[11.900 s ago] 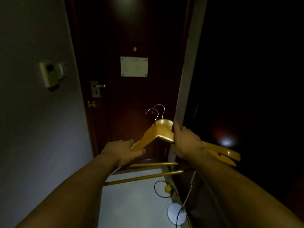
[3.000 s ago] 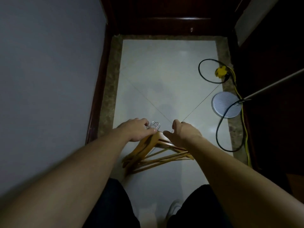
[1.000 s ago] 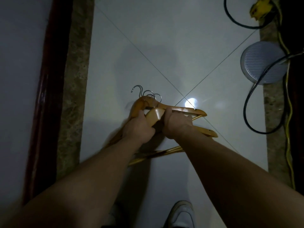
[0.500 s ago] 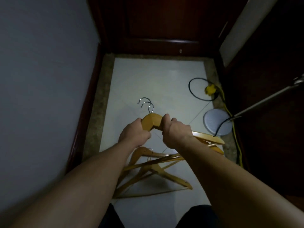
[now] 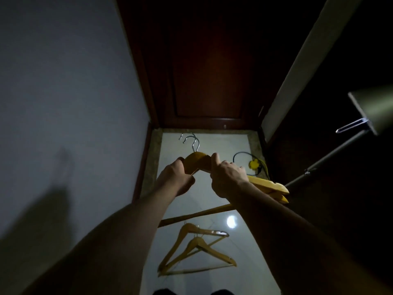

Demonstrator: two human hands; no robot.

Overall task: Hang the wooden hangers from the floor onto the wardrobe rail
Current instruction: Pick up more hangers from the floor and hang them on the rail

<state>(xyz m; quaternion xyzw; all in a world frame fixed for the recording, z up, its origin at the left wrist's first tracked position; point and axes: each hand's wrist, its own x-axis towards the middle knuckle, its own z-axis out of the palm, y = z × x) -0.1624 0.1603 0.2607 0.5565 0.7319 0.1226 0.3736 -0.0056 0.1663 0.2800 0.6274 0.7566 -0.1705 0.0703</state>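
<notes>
While you hold a pair of wooden hangers (image 5: 196, 161) up above the floor (image 5: 214, 143), two other hangers (image 5: 197, 250) lie flat on the tiles under your arms.
Your left hand (image 5: 175, 177) curls round the left shoulder of the held pair and your right hand (image 5: 227, 177) wraps the right shoulder, fingers clamped on the wood either side of the neck. The metal hooks (image 5: 191, 141) point up toward the dark door (image 5: 208, 71), and the pair's right ends jut out past your right wrist. A grey wall (image 5: 63, 81) runs along your left, a black cable (image 5: 240, 155) with a yellow plug lies near the far right corner, and a grey pole (image 5: 331, 158) slants in at the right.
</notes>
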